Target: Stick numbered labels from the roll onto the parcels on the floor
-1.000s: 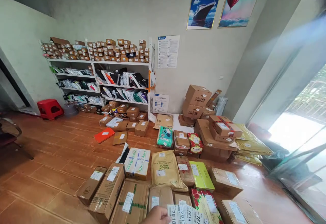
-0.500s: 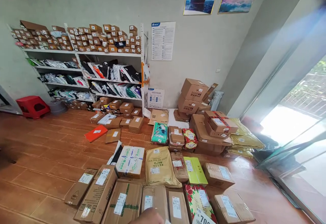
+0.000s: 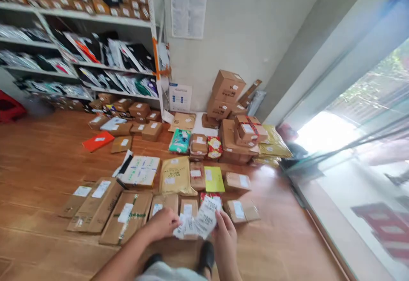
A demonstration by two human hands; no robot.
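Both my hands are low in the middle of the view, over a spread of parcels on the floor. My left hand (image 3: 164, 223) is closed on one end of a bunch of white printed labels (image 3: 200, 220). My right hand (image 3: 225, 232) pinches the other end of the same labels. Just beyond them lie rows of cardboard boxes (image 3: 126, 215), a tan padded mailer (image 3: 175, 174) and a yellow-green parcel (image 3: 214, 179). My dark shoes (image 3: 206, 255) show below the hands. The picture is smeared by motion.
Shelving (image 3: 79, 64) with small boxes and bagged goods fills the left wall. A stack of larger boxes (image 3: 236, 123) and yellow sacks (image 3: 275, 144) sits by the corner. An orange envelope (image 3: 97, 140) lies on the wooden floor. A glass door (image 3: 351, 166) runs along the right.
The view has tilted down and drawn back. Both hands and my forearms have come into sight holding the labels; earlier only a bit of one hand and the labels showed at the bottom edge.
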